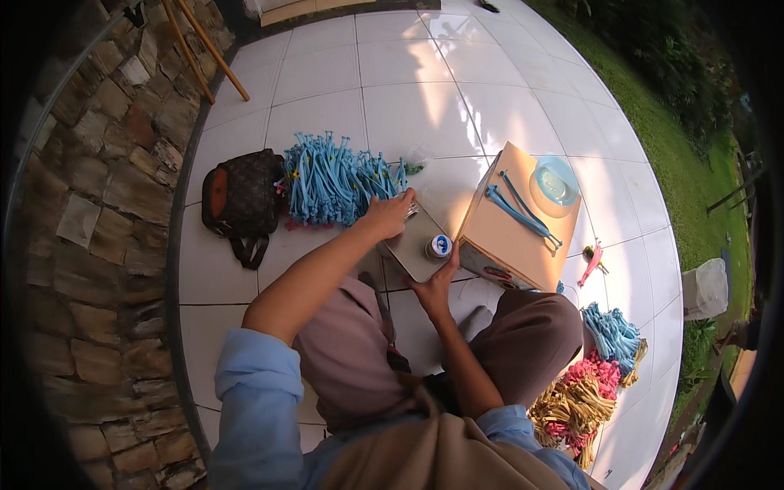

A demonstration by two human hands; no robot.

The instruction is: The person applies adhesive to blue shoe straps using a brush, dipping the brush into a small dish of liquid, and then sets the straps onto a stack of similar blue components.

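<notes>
Between my knees and the cardboard box lies a flat grey board (414, 247), tilted across my view. My left hand (387, 219) is closed at its far left end, beside small silvery items (413, 210) that the fingers partly cover. My right hand (436, 284) grips the near right corner, thumb along the near edge and fingers up the right side. Close to those fingers, a small round jar (439, 247) with a blue and white top stands on the board. Left of my left hand is a large heap of light blue knotted strips (331, 181).
A cardboard box (506, 216) at the right bears blue strips (523, 214) and a pale blue bowl (555, 186). A brown backpack (241, 200) sits at the left. Bundles of blue (611, 331), pink and tan strips (572, 400) lie right of my knee. A stone wall (106, 286) bounds the left side.
</notes>
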